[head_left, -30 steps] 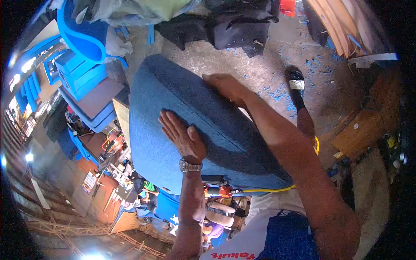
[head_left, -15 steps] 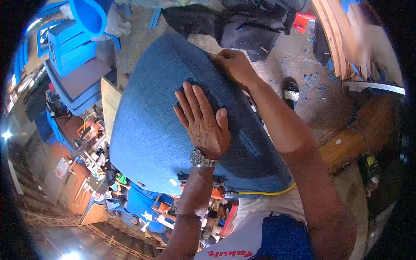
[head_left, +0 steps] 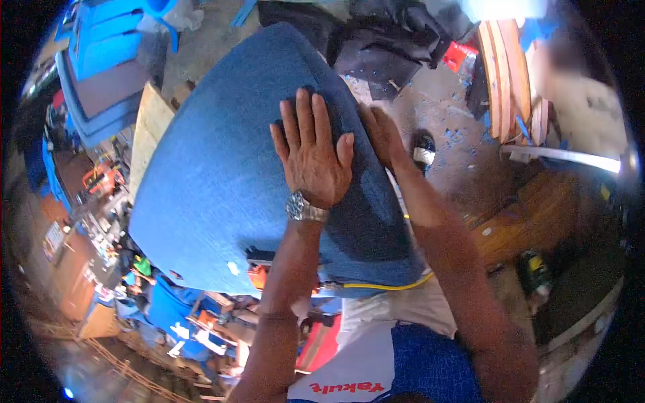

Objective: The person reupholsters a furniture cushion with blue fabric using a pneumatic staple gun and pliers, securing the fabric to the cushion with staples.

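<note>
A large blue fabric-covered furniture panel (head_left: 208,161) with rounded corners fills the middle of the view. My left hand (head_left: 312,154), a metal watch (head_left: 306,207) on its wrist, lies flat on the panel with fingers spread. At the panel's right edge, my right hand (head_left: 384,138) has its fingers closed about the fabric; their tips are partly hidden. On the near part of the panel lies an orange and black air tool (head_left: 259,274), probably a staple gun, half covered by my left forearm. A yellow hose (head_left: 383,287) runs from it to the right.
Blue upholstered pieces (head_left: 101,101) are stacked at the upper left beside a thin board (head_left: 148,134). Black material (head_left: 376,54) lies on the floor beyond, with blue scraps around. Curved wooden strips (head_left: 500,80) stand at the upper right, near a blurred person. A shoe (head_left: 424,149) shows below.
The view has shifted, and the panel appears lower left. My left hand stays flat on the panel, a little farther up it. My right hand has slid nearer along the right edge.
</note>
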The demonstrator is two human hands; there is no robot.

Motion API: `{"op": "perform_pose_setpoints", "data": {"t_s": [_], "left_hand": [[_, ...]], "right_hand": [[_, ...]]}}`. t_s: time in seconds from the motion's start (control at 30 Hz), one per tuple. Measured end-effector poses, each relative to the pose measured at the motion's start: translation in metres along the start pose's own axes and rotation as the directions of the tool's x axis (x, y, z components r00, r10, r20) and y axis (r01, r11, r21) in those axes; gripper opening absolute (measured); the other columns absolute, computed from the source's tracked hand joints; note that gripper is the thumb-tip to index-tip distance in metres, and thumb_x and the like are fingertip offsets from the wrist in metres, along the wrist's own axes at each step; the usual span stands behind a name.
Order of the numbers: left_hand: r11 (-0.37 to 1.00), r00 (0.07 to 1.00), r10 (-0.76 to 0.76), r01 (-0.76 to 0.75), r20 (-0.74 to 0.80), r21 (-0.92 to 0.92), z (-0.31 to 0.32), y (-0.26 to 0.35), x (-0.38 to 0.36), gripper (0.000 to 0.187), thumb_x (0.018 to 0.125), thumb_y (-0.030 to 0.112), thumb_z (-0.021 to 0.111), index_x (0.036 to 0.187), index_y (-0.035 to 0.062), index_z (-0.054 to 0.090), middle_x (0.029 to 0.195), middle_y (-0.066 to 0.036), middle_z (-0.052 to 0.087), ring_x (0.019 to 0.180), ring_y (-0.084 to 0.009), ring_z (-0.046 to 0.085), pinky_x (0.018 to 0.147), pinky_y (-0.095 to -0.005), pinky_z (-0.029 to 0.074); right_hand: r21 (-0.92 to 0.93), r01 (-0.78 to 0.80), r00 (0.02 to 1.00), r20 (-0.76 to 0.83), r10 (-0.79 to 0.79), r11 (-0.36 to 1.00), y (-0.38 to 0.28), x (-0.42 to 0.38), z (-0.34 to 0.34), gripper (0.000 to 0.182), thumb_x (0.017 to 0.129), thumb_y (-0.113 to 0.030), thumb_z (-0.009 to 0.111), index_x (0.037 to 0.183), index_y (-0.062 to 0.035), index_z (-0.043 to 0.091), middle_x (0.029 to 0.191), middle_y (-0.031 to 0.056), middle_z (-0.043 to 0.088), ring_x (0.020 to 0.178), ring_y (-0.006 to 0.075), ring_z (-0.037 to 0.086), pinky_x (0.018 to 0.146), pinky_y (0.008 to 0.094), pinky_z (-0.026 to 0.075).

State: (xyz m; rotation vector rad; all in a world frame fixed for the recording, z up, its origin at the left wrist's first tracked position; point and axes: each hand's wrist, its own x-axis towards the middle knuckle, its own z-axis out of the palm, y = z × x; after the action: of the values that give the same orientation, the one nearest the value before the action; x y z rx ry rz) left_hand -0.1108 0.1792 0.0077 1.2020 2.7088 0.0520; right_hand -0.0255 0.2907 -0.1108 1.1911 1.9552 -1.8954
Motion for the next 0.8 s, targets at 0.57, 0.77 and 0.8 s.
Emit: {"op": "perform_pose_setpoints", "data": {"t_s": [0.57,0.77,0.8], "left_hand": [[-0.061,-0.061,-0.998,0.866,0.017,-0.496,0.004,-0.109,-0.507,0.065,0.098,0.04,0.058,0.14,-0.0062,0.041,0.15,-0.027,0.035,0.14,-0.0395,0.036,0.115,-0.0471,0.032],[0.451,0.405,-0.889,0.853,-0.211,-0.262,0.042,-0.157,-0.514,0.082,0.094,0.051,0.056,0.154,0.0038,0.026,0.161,-0.024,0.019,0.15,-0.04,0.017,0.119,-0.0581,0.014],[0.432,0.413,-0.902,0.86,-0.124,-0.273,0.05,-0.162,-0.509,0.081,0.095,0.053,0.052,0.155,0.0061,0.024,0.162,-0.022,0.016,0.151,-0.0395,0.012,0.118,-0.0609,0.008]], "right_hand": [[0.339,-0.135,0.984,0.152,0.088,0.931,0.111,-0.238,-0.023,0.067,0.102,-0.054,0.04,0.151,-0.0084,0.035,0.148,0.0141,0.044,0.131,0.0296,0.046,0.112,0.0427,0.033],[0.386,-0.079,0.997,0.038,0.07,0.919,0.139,-0.22,-0.016,0.083,0.093,-0.065,0.047,0.153,-0.0086,0.032,0.153,0.0136,0.038,0.138,0.0311,0.037,0.115,0.0443,0.028],[0.385,-0.083,0.997,0.026,0.08,0.919,0.148,-0.216,-0.019,0.086,0.092,-0.067,0.049,0.154,-0.0086,0.032,0.154,0.0135,0.037,0.139,0.0313,0.035,0.115,0.0446,0.027]]}}
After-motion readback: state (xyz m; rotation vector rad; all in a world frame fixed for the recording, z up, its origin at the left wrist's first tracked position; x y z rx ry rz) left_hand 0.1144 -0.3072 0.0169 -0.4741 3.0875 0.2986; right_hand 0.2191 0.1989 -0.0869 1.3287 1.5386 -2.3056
